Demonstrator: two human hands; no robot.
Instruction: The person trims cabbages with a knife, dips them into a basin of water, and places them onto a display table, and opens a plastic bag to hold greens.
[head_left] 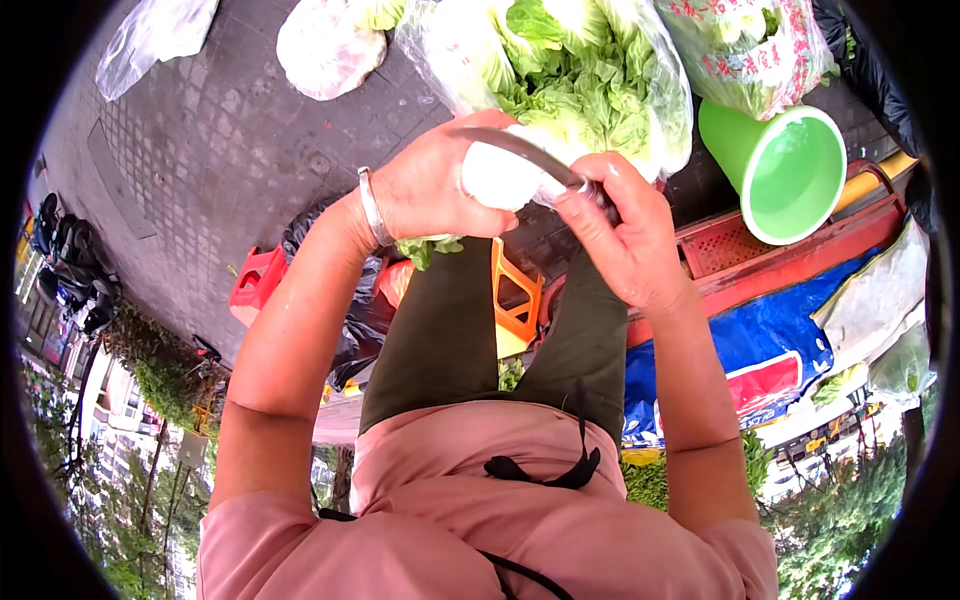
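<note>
My left hand (425, 185), with a bracelet on its wrist, is wrapped round a pale leafy vegetable, seemingly a cabbage (490, 178). Its white part faces up between thumb and fingers, and green leaves stick out below the wrist. In my right hand (630, 230) is a knife (535, 153), gripped by the handle. The curved blade points left across the top of the white part, reaching my left fingers. Whether the edge cuts in cannot be made out. Just beyond both hands, a clear plastic bag (672, 110) is full of leafy greens (580, 75).
A green bucket (795, 175) stands at the right beside a printed bag of vegetables (745, 50). A tied white bag (330, 50) lies on the paving. Near my legs are an orange stool (515, 290), a red stool (257, 283) and black bags (360, 320).
</note>
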